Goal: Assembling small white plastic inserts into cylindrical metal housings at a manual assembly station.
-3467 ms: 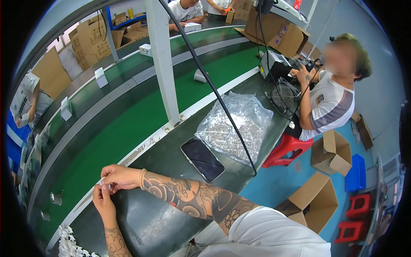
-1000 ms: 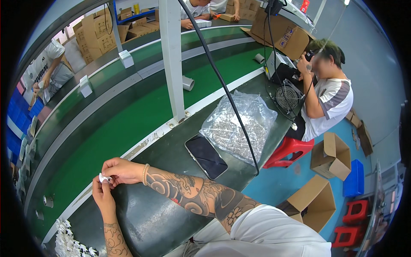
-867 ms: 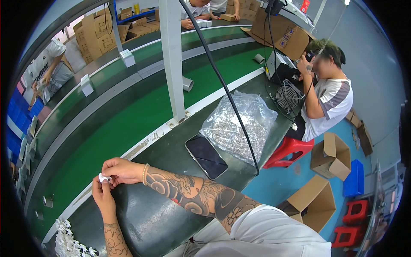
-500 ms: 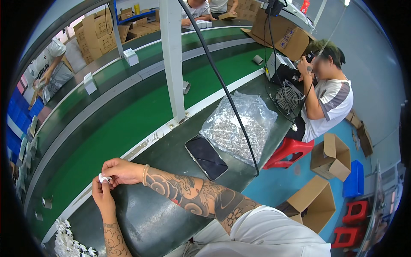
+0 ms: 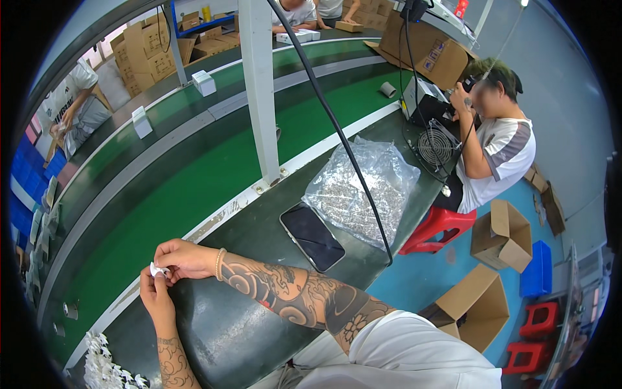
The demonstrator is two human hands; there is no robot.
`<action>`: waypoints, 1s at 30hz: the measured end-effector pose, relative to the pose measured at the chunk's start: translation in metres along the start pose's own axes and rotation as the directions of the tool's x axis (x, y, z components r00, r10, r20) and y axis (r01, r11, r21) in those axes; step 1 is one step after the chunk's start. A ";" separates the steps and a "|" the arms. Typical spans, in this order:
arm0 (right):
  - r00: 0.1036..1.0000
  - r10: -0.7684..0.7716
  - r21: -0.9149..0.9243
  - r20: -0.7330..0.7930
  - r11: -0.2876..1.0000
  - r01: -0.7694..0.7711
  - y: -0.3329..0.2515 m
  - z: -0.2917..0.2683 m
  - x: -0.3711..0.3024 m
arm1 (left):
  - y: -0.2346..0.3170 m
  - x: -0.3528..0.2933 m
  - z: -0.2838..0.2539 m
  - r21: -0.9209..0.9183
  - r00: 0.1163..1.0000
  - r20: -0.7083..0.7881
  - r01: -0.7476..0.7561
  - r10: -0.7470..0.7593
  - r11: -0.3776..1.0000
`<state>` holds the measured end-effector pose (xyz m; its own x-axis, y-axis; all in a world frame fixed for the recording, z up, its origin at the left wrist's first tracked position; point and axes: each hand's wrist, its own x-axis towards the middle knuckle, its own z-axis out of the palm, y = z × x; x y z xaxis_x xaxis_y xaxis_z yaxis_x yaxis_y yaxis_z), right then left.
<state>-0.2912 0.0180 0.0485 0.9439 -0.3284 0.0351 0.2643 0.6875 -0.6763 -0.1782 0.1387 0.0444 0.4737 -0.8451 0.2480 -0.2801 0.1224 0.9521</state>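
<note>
At the left of the worktable, my left hand [image 5: 156, 293] and my right hand [image 5: 186, 259] meet at the fingertips. Both pinch one small white piece [image 5: 156, 270], which looks like plastic; the fingers hide much of its shape. My right forearm reaches across the table, and my left comes up from the lower edge. Close to my left forearm lies a heap of small white pieces [image 5: 102, 366], cut off by the picture's rim. A black-screened phone [image 5: 312, 237] rests on the table, beyond my right forearm.
A clear plastic bag [image 5: 363, 191] of small silvery parts lies past the phone. The green conveyor [image 5: 194, 175] runs along the far side, carrying white boxes [image 5: 141, 122]. A white post [image 5: 259, 97] and black cable [image 5: 330, 120] cross the view. A co-worker [image 5: 495, 149] sits at right.
White boxes on the outer conveyor lane have shifted slightly right. A grey cylinder on the inner lane has slid left, mostly behind the post. My hands hold the same pose.
</note>
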 end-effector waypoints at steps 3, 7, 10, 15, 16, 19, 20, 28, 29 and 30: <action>1.000 0.001 0.001 -0.004 1.000 -0.001 0.000 -0.001 -0.001 | 0.000 -0.001 0.001 0.000 1.000 -0.002 0.003 -0.003 1.000; 1.000 0.003 0.004 0.004 1.000 -0.003 -0.002 0.000 -0.004 | 0.000 -0.002 0.003 0.009 1.000 -0.004 -0.003 0.003 1.000; 1.000 -0.004 0.002 -0.001 1.000 0.004 -0.003 -0.003 -0.006 | 0.000 -0.002 0.009 0.006 1.000 -0.006 -0.030 0.030 1.000; 1.000 0.002 -0.023 -0.015 1.000 -0.002 -0.005 -0.003 0.000 | 0.003 0.002 0.009 0.083 0.993 -0.069 -0.091 0.097 0.992; 1.000 0.015 -0.015 -0.025 1.000 -0.015 -0.006 -0.003 -0.002 | 0.002 0.003 0.007 0.115 0.995 -0.075 -0.050 0.058 0.992; 0.998 0.037 -0.003 -0.044 0.999 -0.037 -0.007 -0.004 -0.003 | -0.002 0.009 0.006 0.148 0.974 -0.181 -0.106 0.133 0.983; 0.998 0.053 -0.033 -0.038 0.998 -0.054 -0.011 0.000 -0.006 | -0.001 0.009 0.003 0.132 0.958 -0.240 -0.129 0.158 0.983; 0.645 -0.726 -0.714 0.237 -0.581 -0.391 -0.123 -0.053 -0.012 | 0.001 0.012 -0.010 -0.322 0.901 -0.409 0.010 -0.148 0.947; 0.658 -0.726 -0.624 0.200 -0.612 -0.486 -0.139 -0.055 -0.010 | -0.008 0.009 -0.011 -0.161 0.892 -0.450 -0.044 -0.034 0.986; 0.651 -0.750 -0.522 0.118 -0.604 -0.602 -0.155 -0.074 -0.014 | -0.007 0.008 -0.009 -0.100 0.906 -0.423 -0.061 0.013 0.993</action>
<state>-0.3599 -0.1316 0.0983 0.4393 -0.6527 0.6173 -0.8311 -0.5562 0.0035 -0.1656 0.1358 0.0414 0.7788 -0.5436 0.3130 -0.2239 0.2253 0.9482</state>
